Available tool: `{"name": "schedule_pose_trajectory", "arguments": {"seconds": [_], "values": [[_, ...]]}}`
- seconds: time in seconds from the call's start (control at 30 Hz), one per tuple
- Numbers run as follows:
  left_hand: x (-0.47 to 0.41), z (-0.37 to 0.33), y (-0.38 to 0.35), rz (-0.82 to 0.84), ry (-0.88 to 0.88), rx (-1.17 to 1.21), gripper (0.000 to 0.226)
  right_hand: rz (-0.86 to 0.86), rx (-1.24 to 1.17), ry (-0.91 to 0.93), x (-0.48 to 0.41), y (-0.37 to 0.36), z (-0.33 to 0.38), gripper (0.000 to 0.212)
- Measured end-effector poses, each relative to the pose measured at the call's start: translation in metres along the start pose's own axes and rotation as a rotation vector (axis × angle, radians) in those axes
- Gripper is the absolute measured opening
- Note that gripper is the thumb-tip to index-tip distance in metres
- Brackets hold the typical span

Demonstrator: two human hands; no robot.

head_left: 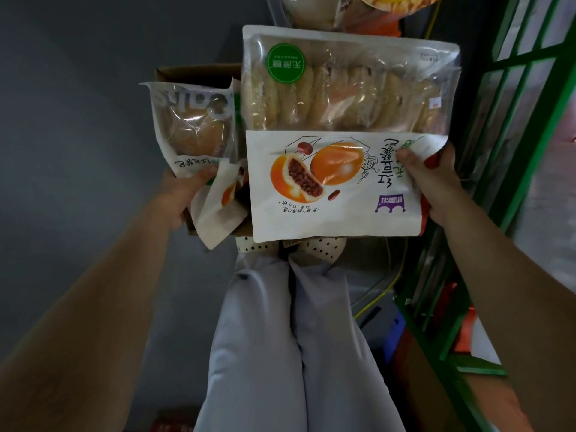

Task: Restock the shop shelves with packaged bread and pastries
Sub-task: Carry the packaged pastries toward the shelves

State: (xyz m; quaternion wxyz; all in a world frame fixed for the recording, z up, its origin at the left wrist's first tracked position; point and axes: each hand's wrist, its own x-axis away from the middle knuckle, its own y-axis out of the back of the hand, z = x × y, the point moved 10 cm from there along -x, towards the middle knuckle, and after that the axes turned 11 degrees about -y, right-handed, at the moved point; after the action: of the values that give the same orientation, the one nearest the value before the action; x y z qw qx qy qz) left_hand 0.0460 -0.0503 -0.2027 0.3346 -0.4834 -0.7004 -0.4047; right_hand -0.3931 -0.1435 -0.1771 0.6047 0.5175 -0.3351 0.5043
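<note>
head view – the large bag of red-bean buns [327, 188] was held up in front of the person, its clear upper window showing a row of pale buns and its white lower half printed with a cut bun. the right hand [436, 182] gripped the bag's right edge, thumb curled over the front and the fingers hidden behind. left of the bag, the left hand [179, 194] pinched a single-bun packet [193, 129] by its bottom seam with the thumb pressed on the front. how its other fingers lay could not be told. a second small packet [218, 207] hung just below, touching the bag's left side. a cardboard box [199, 73] showed behind and left of the bag, and the green shelf frame [523, 126] stood just right of it.

the bag looked light but floppy and slick – soft buns inside that would squash under a hard squeeze. it seemed best taken by the flat sealed edges or supported from beneath, and slid onto the shelf rather than dropped.
</note>
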Motion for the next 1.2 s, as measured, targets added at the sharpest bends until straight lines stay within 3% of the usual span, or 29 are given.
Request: {"name": "schedule_pose_trajectory", "arguments": {"seconds": [0.1,0.2,0.27,0.43,0.63,0.7,0.83,1.0,1.1,1.2], "values": [[-0.004,0.003,-0.004,0.039,-0.01,0.024,0.079,0.035,0.001,0.0,0.001,-0.003,0.003,0.125],[-0.007,0.005,-0.006,0.041,-0.021,0.038,0.036,0.094,0.003,-0.007,0.004,-0.007,0.004,0.118],[-0.007,0.005,-0.006,0.036,-0.022,0.051,0.021,0.09,-0.002,0.004,0.004,-0.007,0.005,0.123],[0.004,0.007,-0.004,0.053,0.039,0.074,0.053,0.106,0.004,0.024,0.01,-0.009,0.013,0.114],[0.036,0.021,-0.003,0.08,0.083,0.152,0.032,0.126,0.049,0.03,0.032,-0.006,0.022,0.113],[0.053,0.019,0.002,0.09,0.088,0.169,0.03,0.153,0.063,0.047,0.052,-0.007,0.028,0.103],[0.098,0.001,0.027,0.096,0.093,0.187,0.059,0.178,0.087,0.058,0.104,-0.008,0.039,0.081],[0.183,-0.047,0.073,0.089,0.051,0.197,0.071,0.16,0.106,0.098,0.201,0.0,0.063,0.057],[0.251,-0.083,0.112,0.078,0.019,0.19,0.085,0.141,0.142,0.154,0.283,0.009,0.091,0.08],[0.328,-0.125,0.149,0.034,-0.091,0.218,0.052,0.145,0.182,0.228,0.367,0.021,0.122,0.104]]}}
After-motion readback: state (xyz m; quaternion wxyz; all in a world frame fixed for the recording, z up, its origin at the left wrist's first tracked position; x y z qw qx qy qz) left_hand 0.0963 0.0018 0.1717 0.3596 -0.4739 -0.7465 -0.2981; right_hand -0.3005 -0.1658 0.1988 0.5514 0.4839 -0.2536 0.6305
